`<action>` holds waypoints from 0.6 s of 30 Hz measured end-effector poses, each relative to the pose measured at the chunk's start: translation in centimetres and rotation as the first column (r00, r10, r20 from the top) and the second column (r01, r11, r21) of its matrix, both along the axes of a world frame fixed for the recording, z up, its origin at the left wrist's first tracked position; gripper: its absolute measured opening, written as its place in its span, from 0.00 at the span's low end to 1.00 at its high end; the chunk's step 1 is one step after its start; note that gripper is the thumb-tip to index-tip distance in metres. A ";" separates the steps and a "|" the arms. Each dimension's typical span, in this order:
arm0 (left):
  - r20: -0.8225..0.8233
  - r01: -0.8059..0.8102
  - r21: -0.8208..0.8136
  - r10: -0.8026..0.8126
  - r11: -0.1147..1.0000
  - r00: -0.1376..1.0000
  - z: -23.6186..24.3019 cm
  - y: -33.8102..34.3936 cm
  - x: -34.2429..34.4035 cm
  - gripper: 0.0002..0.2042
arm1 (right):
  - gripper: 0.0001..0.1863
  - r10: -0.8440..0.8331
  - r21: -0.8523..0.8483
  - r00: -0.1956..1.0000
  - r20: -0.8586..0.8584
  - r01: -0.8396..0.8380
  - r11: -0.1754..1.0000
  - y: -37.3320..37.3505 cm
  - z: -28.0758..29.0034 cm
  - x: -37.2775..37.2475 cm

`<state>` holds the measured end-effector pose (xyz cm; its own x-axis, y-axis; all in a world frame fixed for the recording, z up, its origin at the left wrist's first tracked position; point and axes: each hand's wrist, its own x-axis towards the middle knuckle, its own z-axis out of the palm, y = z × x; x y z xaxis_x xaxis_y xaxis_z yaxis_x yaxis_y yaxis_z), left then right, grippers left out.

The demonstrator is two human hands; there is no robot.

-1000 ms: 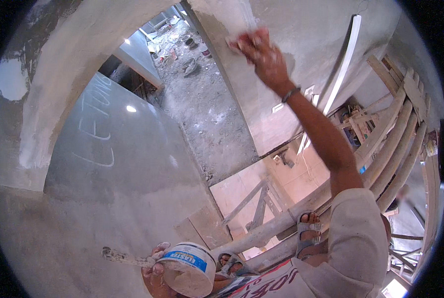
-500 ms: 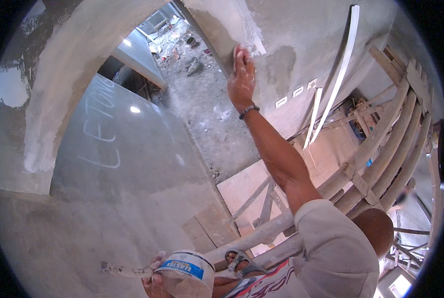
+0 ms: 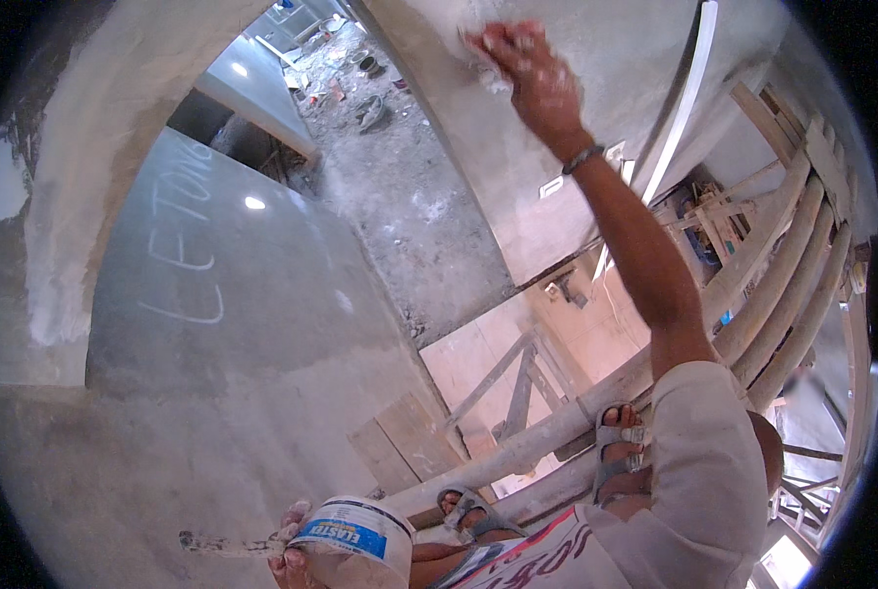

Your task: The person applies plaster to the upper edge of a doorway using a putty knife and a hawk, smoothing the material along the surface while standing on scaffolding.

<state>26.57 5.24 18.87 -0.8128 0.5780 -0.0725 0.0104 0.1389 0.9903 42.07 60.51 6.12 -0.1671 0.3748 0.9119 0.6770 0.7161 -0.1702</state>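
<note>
My left hand [image 3: 290,564] grips a white tub [image 3: 351,538] with a blue label and a crusted, flat stick-like tool [image 3: 213,542], low in the view. My right hand [image 3: 532,79] is raised against the grey plastered wall [image 3: 635,69] beside the opening's edge, fingers bent and smeared white, blurred; whether they hold anything I cannot make out. Pale wet-looking patches mark the wall around it.
I stand in sandals on round poles [image 3: 793,275] of a wooden scaffold. Below are pale floor tiles [image 3: 606,314]. An arched opening [image 3: 76,177] shows a rubble-strewn floor [image 3: 390,216] with containers. A long white strip [image 3: 680,113] leans on the wall; chalk lettering marks the left wall.
My right hand went down along the wall's edge half a second ago and is now back up higher, with the arm swung rightward. My left hand with the tub shifted slightly left.
</note>
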 end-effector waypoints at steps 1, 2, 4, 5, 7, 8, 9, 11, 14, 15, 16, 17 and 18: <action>-0.013 0.000 -0.009 0.000 1.000 1.000 0.0 0.1 -0.1 0.22 | 0.21 0.047 -0.074 0.999 -0.024 -0.048 0.996 -1.0 -2.5 -0.7; -0.033 0.007 -0.015 -0.008 1.000 0.999 0.0 0.1 0.0 0.23 | 0.21 0.048 -0.108 0.998 -0.042 -0.053 0.993 -1.3 -5.1 -1.3; -0.048 0.004 -0.021 -0.005 1.000 0.999 -0.1 0.1 0.1 0.24 | 0.21 0.057 -0.197 0.997 -0.050 -0.066 0.978 -3.6 -8.2 -2.4; -0.057 0.000 -0.018 -0.001 1.000 0.998 -0.2 -0.3 0.3 0.25 | 0.21 0.060 -0.241 0.997 -0.046 -0.069 0.968 -5.1 -9.1 -2.7; -0.008 -0.033 -0.023 0.033 0.999 0.999 -0.6 -1.1 0.2 0.25 | 0.21 0.054 -0.376 0.988 -0.141 -0.105 0.921 -5.8 -10.2 -3.1; 0.017 -0.051 -0.026 0.051 0.998 0.999 -0.7 -1.5 0.2 0.25 | 0.22 0.043 -0.465 0.972 -0.231 -0.149 0.873 -5.7 -10.8 -2.7; -0.014 -0.063 -0.048 0.063 0.997 0.998 -0.6 -1.5 0.2 0.25 | 0.22 0.017 -0.541 0.949 -0.316 -0.195 0.818 -5.4 -10.6 -2.4; -0.076 -0.092 -0.092 0.085 0.991 0.993 0.2 -1.5 0.4 0.25 | 0.25 -0.089 -0.412 0.871 -0.484 -0.137 0.901 -3.6 -9.8 -3.3; -0.039 -0.083 -0.055 0.081 0.995 0.996 0.8 -0.7 0.4 0.25 | 0.28 -0.290 -0.333 0.815 -0.501 0.127 0.934 -2.0 -6.9 -8.5; -0.036 -0.128 -0.089 0.125 0.988 0.992 0.8 -0.4 0.4 0.25 | 0.29 -0.321 -0.395 0.779 -0.539 0.102 0.913 -2.7 -5.5 -10.6; -0.035 -0.179 -0.121 0.176 0.976 0.984 0.7 -0.3 0.6 0.25 | 0.30 -0.285 -0.384 0.809 -0.514 0.080 0.920 -3.6 -5.7 -11.5; -0.035 -0.226 -0.152 0.223 0.962 0.974 0.6 0.0 0.7 0.25 | 0.30 -0.251 -0.372 0.836 -0.487 0.061 0.926 -4.9 -6.2 -12.0; -0.028 -0.163 -0.133 0.161 0.978 0.987 0.5 0.1 0.6 0.26 | 0.31 -0.213 -0.371 0.865 -0.455 0.034 0.928 -6.4 -7.0 -12.3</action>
<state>27.18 5.37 19.39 -0.8966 0.4247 -0.1257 -0.0062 0.2717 0.9624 29.72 54.06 -0.83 0.3251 0.6621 0.6752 0.5243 0.4681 -0.7114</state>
